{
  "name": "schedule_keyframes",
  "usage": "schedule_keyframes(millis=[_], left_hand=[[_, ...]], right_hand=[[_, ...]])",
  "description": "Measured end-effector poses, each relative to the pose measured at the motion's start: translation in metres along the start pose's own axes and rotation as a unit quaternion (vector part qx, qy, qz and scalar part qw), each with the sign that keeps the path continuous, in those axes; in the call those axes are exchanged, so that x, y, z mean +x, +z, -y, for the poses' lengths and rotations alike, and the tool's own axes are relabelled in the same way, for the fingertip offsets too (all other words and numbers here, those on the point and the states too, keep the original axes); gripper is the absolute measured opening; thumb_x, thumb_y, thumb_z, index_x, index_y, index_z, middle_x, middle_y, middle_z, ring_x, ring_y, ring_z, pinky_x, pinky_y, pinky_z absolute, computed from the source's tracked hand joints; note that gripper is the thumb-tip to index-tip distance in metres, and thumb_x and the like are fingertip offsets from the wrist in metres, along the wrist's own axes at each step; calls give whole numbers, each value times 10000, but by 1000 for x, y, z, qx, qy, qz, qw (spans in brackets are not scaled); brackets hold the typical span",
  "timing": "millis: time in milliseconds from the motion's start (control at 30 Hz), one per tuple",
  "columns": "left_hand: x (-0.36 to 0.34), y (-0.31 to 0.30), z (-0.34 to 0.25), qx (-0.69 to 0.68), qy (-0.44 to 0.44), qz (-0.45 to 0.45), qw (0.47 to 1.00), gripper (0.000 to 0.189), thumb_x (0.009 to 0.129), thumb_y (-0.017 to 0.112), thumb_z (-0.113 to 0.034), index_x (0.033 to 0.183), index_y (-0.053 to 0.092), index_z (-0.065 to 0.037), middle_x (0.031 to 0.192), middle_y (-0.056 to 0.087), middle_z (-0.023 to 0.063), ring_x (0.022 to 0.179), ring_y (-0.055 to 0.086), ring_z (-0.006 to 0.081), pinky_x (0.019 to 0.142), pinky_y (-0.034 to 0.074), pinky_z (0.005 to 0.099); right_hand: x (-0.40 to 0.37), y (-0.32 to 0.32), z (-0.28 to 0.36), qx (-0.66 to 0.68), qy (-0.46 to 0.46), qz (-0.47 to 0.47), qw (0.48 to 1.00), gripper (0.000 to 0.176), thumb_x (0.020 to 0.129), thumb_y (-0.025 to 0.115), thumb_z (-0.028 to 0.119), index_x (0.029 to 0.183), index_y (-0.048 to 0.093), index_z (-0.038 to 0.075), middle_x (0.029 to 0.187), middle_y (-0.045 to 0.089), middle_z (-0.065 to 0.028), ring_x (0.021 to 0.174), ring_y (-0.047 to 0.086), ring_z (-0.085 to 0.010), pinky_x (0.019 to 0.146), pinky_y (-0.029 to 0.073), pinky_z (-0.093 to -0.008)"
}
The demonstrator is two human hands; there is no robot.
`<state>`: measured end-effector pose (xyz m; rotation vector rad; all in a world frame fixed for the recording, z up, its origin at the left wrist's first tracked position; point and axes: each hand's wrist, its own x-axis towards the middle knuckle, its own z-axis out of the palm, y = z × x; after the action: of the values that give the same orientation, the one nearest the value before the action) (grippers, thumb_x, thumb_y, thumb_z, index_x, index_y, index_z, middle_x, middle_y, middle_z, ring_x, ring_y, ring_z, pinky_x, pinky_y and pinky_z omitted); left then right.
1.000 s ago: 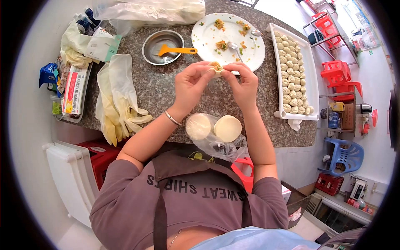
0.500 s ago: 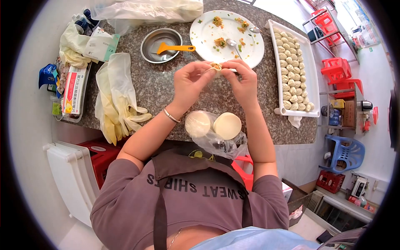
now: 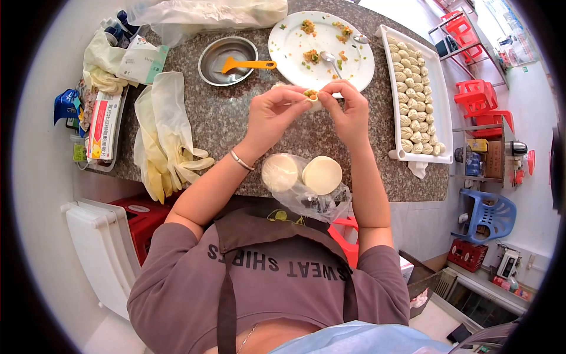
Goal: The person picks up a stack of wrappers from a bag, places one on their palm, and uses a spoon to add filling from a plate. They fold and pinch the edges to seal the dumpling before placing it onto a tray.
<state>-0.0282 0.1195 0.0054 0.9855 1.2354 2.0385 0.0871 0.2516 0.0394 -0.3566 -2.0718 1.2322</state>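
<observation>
Above the counter, a small dumpling (image 3: pixel 311 95) with orange and green filling showing at its open top sits between my two hands. My left hand (image 3: pixel 275 113) pinches one side of its pale wrapper, thumb and forefinger together. On the opposite side, my right hand (image 3: pixel 348 112) pinches the wrapper edge. Just beyond the hands lies a white plate (image 3: pixel 289 47) with scattered bits of filling, a spoon (image 3: pixel 330 61) and another spoon at its right rim. Nearer my body, two stacks of round wrappers (image 3: pixel 322 175) rest on a clear plastic bag (image 3: pixel 303 203).
A white tray (image 3: pixel 447 100) with rows of pleated dumplings (image 3: pixel 415 100) stands at the right. A metal bowl (image 3: pixel 206 74) holds a yellow-handled scraper (image 3: pixel 253 64). Pale gloves (image 3: pixel 168 135) lie left, beside boxes (image 3: pixel 106 127). Red stools (image 3: pixel 474 97) and a blue chair (image 3: pixel 489 215) stand farther right.
My right hand has shifted slightly up and right, and its fingers have moved along the wrapper. More of the dumpling's filling shows now. My left hand still pinches the wrapper.
</observation>
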Motion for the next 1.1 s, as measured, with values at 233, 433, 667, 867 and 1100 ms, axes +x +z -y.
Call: schedule_keyframes(millis=[233,433,667,867,1100], left_hand=[[0,0,-7,-1,-46,-42,998,186,868,671,16,1051,637,17,1065,667,107,888,648,126,792,537,229],[0,-1,-2,-29,-46,-7,998,136,858,679,17,994,672,13,1082,663,114,942,646,136,802,538,232],[-2,0,-4,-6,-41,-17,999,133,842,706,-4,972,680,8,1055,672,96,906,656,125,782,542,237],[0,1,-6,-2,-69,-49,996,161,844,707,-8,996,660,16,1073,665,101,905,655,121,749,541,219],[1,-3,2,-7,-32,-4,999,182,871,664,10,1052,671,25,1087,662,120,944,639,132,789,539,237]], right_hand=[[0,2,7,-35,-21,22,999,71,824,680,58,843,656,-6,847,665,-94,801,632,-205,744,484,-303],[1,-6,-7,41,92,36,994,75,829,673,58,864,653,-6,837,656,-85,787,618,-199,755,477,-295],[-1,2,5,-30,-1,16,999,74,817,684,58,856,655,1,816,652,-81,788,618,-201,750,481,-312],[-2,5,7,-61,-37,-3,997,66,817,686,57,843,655,5,821,656,-91,791,630,-212,717,489,-320],[2,-6,3,-39,12,27,999,62,825,678,58,839,651,4,830,643,-94,800,631,-221,738,485,-327]])
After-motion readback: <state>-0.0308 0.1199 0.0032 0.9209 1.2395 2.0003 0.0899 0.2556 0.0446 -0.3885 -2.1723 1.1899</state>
